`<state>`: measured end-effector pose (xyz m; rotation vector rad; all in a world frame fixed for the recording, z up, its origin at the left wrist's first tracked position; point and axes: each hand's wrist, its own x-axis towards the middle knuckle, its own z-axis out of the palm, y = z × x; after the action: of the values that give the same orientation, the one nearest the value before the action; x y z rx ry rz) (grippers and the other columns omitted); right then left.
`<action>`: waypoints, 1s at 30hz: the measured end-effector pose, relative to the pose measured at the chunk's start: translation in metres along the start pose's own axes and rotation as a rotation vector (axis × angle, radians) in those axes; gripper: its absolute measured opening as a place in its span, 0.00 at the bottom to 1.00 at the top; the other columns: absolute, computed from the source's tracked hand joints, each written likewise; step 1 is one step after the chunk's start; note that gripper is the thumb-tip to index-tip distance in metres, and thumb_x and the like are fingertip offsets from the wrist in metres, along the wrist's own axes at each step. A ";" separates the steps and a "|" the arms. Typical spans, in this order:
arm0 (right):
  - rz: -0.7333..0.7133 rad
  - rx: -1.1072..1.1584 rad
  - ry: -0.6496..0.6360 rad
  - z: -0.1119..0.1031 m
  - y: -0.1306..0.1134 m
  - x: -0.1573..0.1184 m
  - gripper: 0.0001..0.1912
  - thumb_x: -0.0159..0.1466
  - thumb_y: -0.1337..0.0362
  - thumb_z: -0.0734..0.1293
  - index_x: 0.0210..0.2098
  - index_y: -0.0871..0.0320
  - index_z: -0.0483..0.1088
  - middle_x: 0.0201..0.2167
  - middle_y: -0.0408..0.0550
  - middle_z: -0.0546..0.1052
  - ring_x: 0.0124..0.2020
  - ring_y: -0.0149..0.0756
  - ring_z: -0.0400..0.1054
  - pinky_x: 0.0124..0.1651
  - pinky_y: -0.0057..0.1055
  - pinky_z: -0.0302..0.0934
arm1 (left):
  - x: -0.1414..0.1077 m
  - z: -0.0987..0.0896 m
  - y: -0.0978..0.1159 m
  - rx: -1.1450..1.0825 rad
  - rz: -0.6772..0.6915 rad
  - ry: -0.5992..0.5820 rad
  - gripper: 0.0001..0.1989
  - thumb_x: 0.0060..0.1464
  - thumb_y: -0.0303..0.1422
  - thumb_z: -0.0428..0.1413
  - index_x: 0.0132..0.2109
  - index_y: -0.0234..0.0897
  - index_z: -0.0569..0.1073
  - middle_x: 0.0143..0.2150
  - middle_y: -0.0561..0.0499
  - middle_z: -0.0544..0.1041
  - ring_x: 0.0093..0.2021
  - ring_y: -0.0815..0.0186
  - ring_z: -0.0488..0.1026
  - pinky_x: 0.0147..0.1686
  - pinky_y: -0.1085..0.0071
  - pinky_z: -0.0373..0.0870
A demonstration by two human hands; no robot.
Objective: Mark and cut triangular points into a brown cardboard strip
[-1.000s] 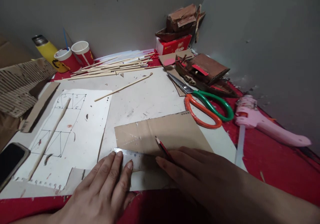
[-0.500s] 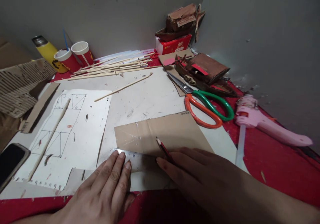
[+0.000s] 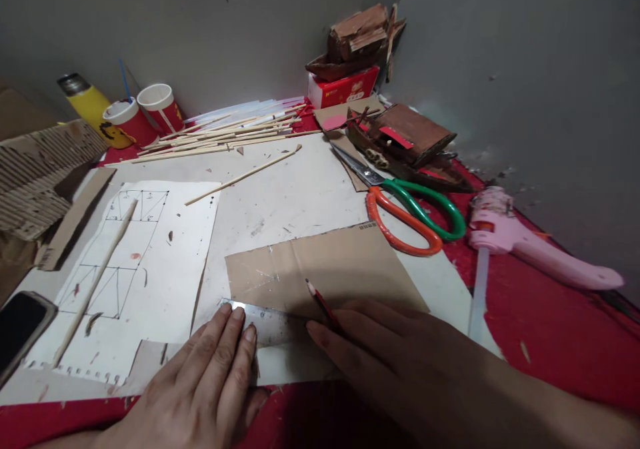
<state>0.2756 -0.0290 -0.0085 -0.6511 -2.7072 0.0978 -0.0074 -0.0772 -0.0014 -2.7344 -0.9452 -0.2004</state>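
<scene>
A clear ruler (image 3: 267,319) lies along the near edge of a brown cardboard piece (image 3: 345,255). My left hand (image 3: 200,369) rests on the ruler's left end, fingers stretched out and lying flat. In my right hand (image 3: 395,349) is a dark red pencil (image 3: 323,302), its tip pointing up and left over the cardboard. The thumb of that hand is close to the ruler's right part, which my hand partly covers. White paper (image 3: 250,202) spreads beneath the cardboard. To the left lies a sheet with ruled drawings (image 3: 170,249), a wooden stick (image 3: 103,269) across it.
Scissors (image 3: 400,202) with orange and green handles lie beyond the cardboard. A pink glue gun (image 3: 540,242) is at right. Brown model boats (image 3: 415,135), several thin sticks (image 3: 240,132), paper cups (image 3: 160,105) and a yellow bottle (image 3: 90,105) stand behind; a phone (image 3: 25,329) is at left.
The whole view has shifted slightly to the left. My hands, the ruler and the pencil keep almost the same places on the cardboard.
</scene>
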 end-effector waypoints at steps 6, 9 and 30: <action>-0.013 -0.002 -0.008 -0.001 0.001 0.001 0.22 0.63 0.72 0.61 0.56 0.67 0.69 0.42 0.58 0.81 0.42 0.45 0.72 0.44 0.38 0.69 | -0.002 0.002 0.000 0.014 0.007 -0.034 0.22 0.66 0.36 0.57 0.60 0.23 0.73 0.59 0.30 0.76 0.61 0.43 0.72 0.52 0.56 0.80; -0.006 0.014 -0.003 -0.001 0.002 0.002 0.22 0.63 0.72 0.61 0.56 0.67 0.69 0.41 0.57 0.81 0.41 0.44 0.72 0.43 0.37 0.68 | -0.003 0.001 0.000 0.017 0.015 -0.016 0.20 0.67 0.35 0.55 0.59 0.22 0.74 0.57 0.31 0.78 0.60 0.44 0.74 0.51 0.56 0.81; -0.014 -0.024 0.038 0.003 0.001 0.000 0.19 0.66 0.71 0.58 0.54 0.66 0.69 0.41 0.55 0.81 0.37 0.43 0.71 0.40 0.36 0.66 | 0.004 0.001 0.002 0.028 -0.010 0.019 0.19 0.69 0.34 0.51 0.56 0.19 0.74 0.55 0.27 0.78 0.56 0.42 0.76 0.45 0.55 0.83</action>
<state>0.2752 -0.0282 -0.0120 -0.6346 -2.6803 0.0489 -0.0031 -0.0761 -0.0015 -2.6978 -0.9498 -0.2130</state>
